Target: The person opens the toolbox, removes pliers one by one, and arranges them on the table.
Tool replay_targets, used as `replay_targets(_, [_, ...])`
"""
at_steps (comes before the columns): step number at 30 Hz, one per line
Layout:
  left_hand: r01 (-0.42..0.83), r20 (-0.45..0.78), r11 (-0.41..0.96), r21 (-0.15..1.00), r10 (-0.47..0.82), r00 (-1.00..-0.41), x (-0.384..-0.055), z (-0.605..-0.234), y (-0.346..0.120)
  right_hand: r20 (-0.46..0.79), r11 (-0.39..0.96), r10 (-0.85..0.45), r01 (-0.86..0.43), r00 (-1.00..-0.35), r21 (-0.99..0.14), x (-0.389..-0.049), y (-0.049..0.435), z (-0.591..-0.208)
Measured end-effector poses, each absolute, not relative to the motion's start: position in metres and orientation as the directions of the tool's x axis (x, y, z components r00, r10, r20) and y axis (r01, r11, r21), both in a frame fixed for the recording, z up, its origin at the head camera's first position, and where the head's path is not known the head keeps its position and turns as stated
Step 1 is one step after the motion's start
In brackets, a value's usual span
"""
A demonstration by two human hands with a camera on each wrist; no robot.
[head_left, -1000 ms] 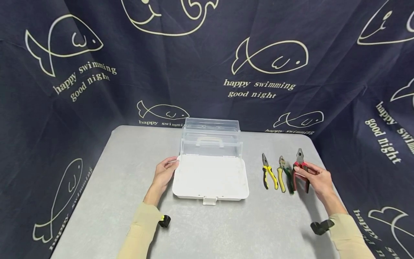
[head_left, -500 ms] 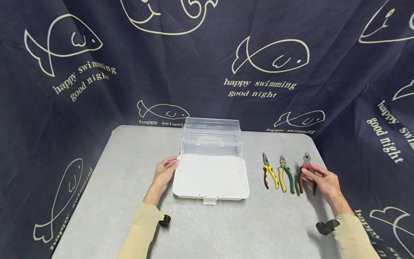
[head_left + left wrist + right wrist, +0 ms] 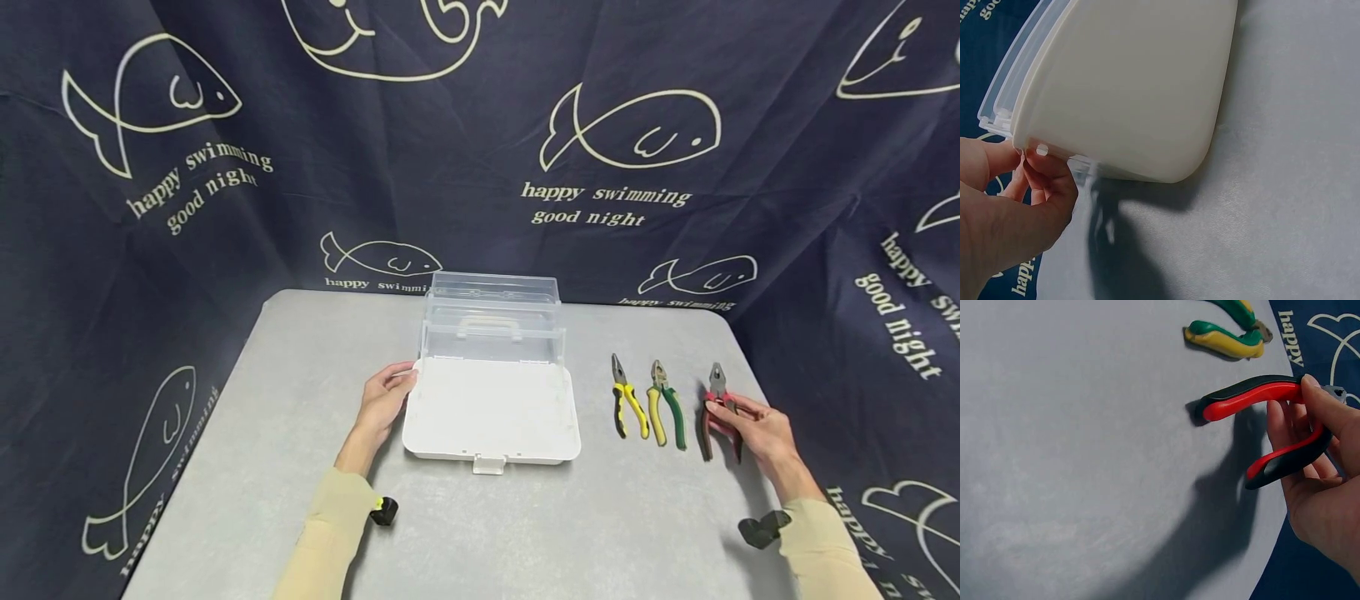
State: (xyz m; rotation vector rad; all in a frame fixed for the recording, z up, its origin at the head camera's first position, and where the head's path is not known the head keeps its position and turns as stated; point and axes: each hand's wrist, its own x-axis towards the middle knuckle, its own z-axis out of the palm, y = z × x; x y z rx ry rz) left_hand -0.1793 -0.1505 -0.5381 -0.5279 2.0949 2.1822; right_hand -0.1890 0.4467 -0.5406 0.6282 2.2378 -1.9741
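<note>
A white plastic storage box (image 3: 491,408) lies opened out on the table, its clear lid (image 3: 495,343) raised at the back and its latch (image 3: 488,465) at the front. My left hand (image 3: 382,406) pinches the box's back left corner; in the left wrist view the thumb and fingers meet at its edge beside the lid hinge. At the right, my right hand (image 3: 767,433) grips red and black pliers (image 3: 1254,400) near the pivot, handles spread toward me. Pliers with green and yellow handles (image 3: 658,375) lie to their left, then yellow and black long-nose pliers (image 3: 618,372).
The grey table (image 3: 525,533) ends at the right just past my right hand. A dark blue cloth (image 3: 480,150) with white fish drawings hangs behind and at both sides. Small black cameras (image 3: 384,511) sit on both wrists.
My right hand has moved right with the red and black pliers, away from the green and yellow pair, and slightly nearer me. My left hand and the box have stayed put.
</note>
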Motion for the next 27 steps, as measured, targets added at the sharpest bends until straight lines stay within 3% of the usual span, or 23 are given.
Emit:
replay_targets(11, [-0.292,-0.295,-0.045,0.955,-0.201,-0.934,-0.181,-0.544,-0.150,-0.339,0.047,0.213,0.356,-0.916,-0.933,-0.192,0.448,-0.547])
replay_targets(23, [-0.308,-0.307,-0.026,0.951,-0.211,-0.928,-0.181,-0.545,-0.150,-0.342,0.220,0.221,0.388,-0.913,-0.895,-0.198,0.444,-0.553])
replay_targets(27, [-0.306,-0.307,-0.036,0.951,-0.207,-0.929,-0.181,-0.544,-0.149,-0.340,0.218,0.219,0.386,-0.914,-0.896,-0.200,0.442,-0.556])
